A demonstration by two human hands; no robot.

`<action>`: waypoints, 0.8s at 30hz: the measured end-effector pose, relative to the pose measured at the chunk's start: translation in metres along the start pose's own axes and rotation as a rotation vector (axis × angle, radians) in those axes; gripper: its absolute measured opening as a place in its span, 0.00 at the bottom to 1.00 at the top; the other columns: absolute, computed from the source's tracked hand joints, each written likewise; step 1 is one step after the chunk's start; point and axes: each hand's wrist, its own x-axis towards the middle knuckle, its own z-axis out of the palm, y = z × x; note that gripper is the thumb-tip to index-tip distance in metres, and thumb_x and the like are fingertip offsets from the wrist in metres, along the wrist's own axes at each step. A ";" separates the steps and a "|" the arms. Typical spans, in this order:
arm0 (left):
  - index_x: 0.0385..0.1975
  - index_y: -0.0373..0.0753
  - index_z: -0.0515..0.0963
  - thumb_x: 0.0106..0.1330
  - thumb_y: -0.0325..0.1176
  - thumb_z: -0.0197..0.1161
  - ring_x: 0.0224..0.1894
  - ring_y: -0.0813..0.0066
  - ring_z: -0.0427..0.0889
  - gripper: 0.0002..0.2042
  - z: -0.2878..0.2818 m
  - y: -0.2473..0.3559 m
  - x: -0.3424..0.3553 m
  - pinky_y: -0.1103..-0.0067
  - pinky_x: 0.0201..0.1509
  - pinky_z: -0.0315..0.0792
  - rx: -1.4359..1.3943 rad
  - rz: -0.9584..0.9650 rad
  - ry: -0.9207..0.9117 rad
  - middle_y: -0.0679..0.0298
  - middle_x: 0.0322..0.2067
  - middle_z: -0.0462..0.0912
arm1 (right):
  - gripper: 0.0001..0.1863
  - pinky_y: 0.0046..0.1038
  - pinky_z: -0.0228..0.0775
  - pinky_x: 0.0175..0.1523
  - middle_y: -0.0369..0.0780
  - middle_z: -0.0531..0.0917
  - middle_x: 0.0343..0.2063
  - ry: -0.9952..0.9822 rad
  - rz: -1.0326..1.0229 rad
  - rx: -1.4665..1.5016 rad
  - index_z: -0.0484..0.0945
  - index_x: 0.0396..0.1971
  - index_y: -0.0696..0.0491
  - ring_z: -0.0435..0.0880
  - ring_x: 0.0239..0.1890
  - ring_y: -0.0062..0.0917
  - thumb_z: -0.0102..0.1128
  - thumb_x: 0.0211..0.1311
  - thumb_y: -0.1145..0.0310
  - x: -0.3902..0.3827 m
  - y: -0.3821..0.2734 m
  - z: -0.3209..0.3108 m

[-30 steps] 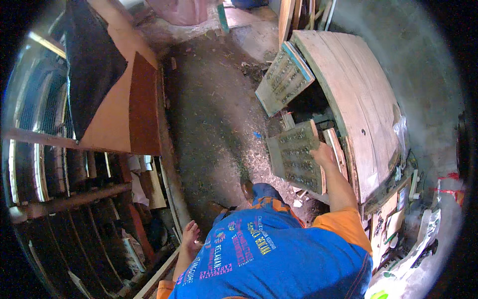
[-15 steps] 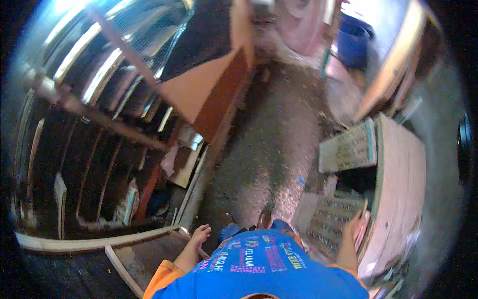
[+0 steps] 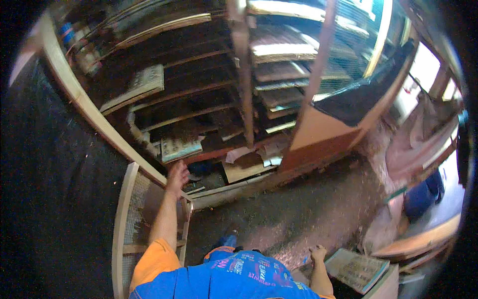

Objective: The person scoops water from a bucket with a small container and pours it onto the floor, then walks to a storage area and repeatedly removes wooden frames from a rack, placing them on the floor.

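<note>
My left hand is stretched forward, its slightly blurred fingers apart, holding nothing that I can see. It is nearest to a flat panel with rows of dark marks on the low shelf; whether they touch I cannot tell. My right hand hangs low at the right with loosely bent fingers and nothing visible in it. Beside it, on top of a pale stack or box, lies another flat panel with dark marks and a bluish edge.
A slatted wooden rack rises ahead, with a third marked panel higher up. A wooden-framed mesh door stands by my left arm. An orange-brown board closes the rack's lower right. A dark blue bucket is far right.
My view has turned left toward the rack. My left hand has reached forward to the low shelf, and my right hand has come off the marked panel at the stack.
</note>
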 end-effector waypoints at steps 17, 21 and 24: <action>0.46 0.45 0.71 0.55 0.47 0.67 0.40 0.69 0.75 0.23 -0.074 0.295 0.154 0.70 0.43 0.74 -0.859 0.399 0.227 0.66 0.41 0.74 | 0.30 0.35 0.71 0.51 0.52 0.80 0.42 -0.401 -0.651 -0.266 0.77 0.49 0.55 0.79 0.46 0.42 0.71 0.47 0.55 0.074 -0.285 0.090; 0.40 0.42 0.73 0.55 0.34 0.64 0.39 0.70 0.74 0.13 -0.085 0.284 0.172 0.73 0.41 0.73 -0.860 0.442 0.197 0.66 0.36 0.75 | 0.29 0.31 0.74 0.45 0.50 0.81 0.44 -0.510 -0.512 -0.261 0.74 0.51 0.57 0.82 0.43 0.36 0.70 0.50 0.61 0.060 -0.292 0.092; 0.40 0.40 0.73 0.56 0.30 0.63 0.42 0.69 0.73 0.12 -0.096 0.271 0.180 0.72 0.45 0.71 -0.885 0.461 0.093 0.65 0.38 0.75 | 0.29 0.32 0.74 0.45 0.50 0.81 0.44 -0.543 -0.522 -0.351 0.74 0.52 0.57 0.82 0.43 0.36 0.69 0.51 0.59 0.052 -0.291 0.098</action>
